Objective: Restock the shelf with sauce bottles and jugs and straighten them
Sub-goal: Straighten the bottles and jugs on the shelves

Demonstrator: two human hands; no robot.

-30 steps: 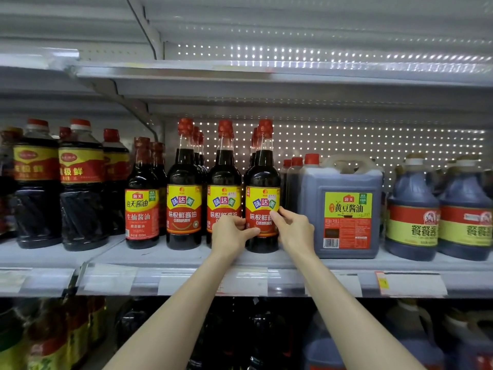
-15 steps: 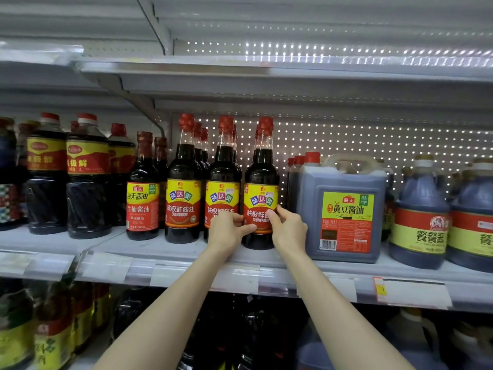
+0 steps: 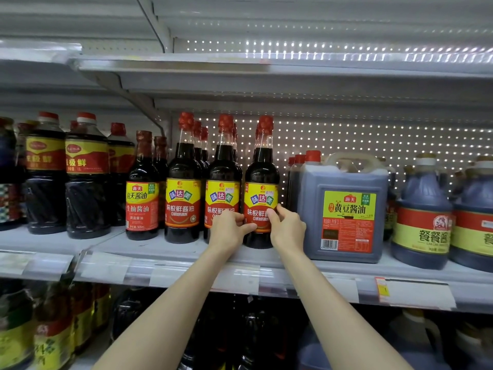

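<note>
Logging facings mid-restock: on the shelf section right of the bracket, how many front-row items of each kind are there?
Short red-label bottle: 1
Tall red-capped bottles: 3
Square jug: 1
Round jugs: 2
Total: 7

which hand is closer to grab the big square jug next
Right, likely. The right hand grips the side of the tall bottle that faces the square jug; the left hand is on the far side.
</note>
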